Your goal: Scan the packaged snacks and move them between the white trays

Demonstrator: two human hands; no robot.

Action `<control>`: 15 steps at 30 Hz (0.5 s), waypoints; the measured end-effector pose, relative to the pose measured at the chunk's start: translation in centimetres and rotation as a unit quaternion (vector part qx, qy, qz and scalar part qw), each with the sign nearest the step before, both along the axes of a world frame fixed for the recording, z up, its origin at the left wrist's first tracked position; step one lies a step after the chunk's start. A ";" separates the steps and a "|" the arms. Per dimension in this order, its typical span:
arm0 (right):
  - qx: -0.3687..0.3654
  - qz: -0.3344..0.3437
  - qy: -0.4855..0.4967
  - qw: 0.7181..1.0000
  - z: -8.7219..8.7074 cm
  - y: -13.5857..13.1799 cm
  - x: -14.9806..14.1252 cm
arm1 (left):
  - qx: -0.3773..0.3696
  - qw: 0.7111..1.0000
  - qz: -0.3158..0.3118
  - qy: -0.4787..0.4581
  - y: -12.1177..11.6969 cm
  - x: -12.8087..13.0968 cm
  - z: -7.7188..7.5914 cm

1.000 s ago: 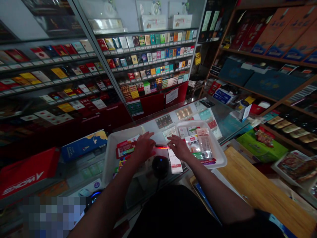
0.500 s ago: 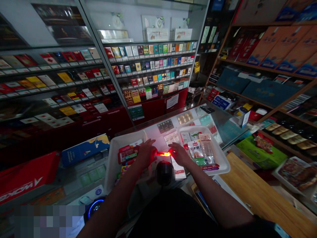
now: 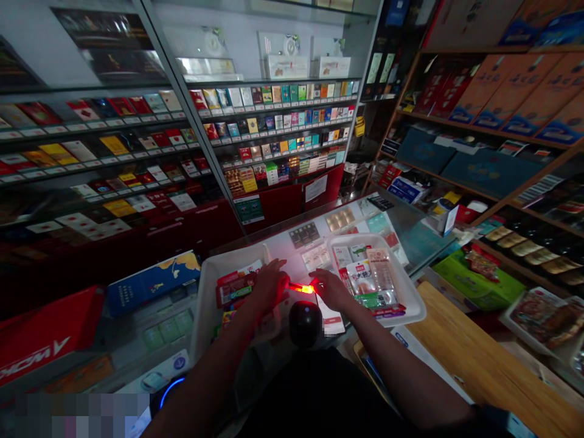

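My left hand (image 3: 270,283) and my right hand (image 3: 329,291) pinch the two ends of a small, narrow strip-shaped packet (image 3: 301,288). Red light floods it, so its print cannot be made out. Just on my side of it stands a round black scanner (image 3: 305,325), apart from both hands. A white plastic basket (image 3: 201,304) with colourful snack packets (image 3: 237,289) lies under my left wrist and forearm. Beside my right hand, another white basket (image 3: 416,309) holds several snack bags (image 3: 362,277). A white card (image 3: 332,317) lies between the scanner and this basket.
The glass counter (image 3: 413,243) displays flat packs under its top. On the left rest a blue box (image 3: 152,285) and a red box (image 3: 50,334). Cigarette shelves (image 3: 274,115) stand across from me. To the right are a wooden board (image 3: 474,359) and a green box (image 3: 483,277).
The strip-shaped packet now slants slightly, its right end lower, and the brightest red glow sits nearer that end. Both hands keep their pinch. The camera view has shifted a little.
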State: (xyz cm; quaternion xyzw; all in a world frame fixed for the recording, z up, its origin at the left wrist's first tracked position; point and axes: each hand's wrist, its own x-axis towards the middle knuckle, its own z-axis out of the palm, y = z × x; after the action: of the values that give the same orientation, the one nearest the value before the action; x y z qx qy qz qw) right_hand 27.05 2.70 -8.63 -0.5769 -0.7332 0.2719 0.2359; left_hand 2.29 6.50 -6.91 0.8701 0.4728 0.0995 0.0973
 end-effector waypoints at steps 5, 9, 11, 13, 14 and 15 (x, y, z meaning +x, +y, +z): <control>0.006 0.027 0.025 0.999 1.4 0.4 -1.9 | -0.016 0.999 0.035 0.017 0.2 -0.9 2.1; 0.028 0.074 0.003 0.997 2.9 0.4 -4.1 | -0.015 0.998 0.052 0.022 0.0 -2.5 3.4; 0.046 0.109 -0.024 0.993 3.6 0.3 -5.2 | -0.017 0.998 0.061 0.027 -0.2 -3.6 3.6; 0.067 0.147 -0.058 0.985 4.2 0.2 -6.3 | -0.020 0.997 0.063 0.031 -0.5 -4.6 3.6; 0.078 0.168 -0.077 0.980 4.4 0.2 -6.9 | -0.020 0.997 0.061 0.033 -0.6 -5.0 3.5; 0.090 0.188 -0.096 0.973 4.7 0.1 -7.5 | -0.020 0.998 0.059 0.033 -0.8 -5.4 3.5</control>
State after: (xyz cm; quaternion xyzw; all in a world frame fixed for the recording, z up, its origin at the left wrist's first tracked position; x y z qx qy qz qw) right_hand 19.55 2.79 -3.95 -0.4283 -0.8693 0.1876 0.1604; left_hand -3.10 5.73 -3.44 0.8414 0.5282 0.0668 0.0930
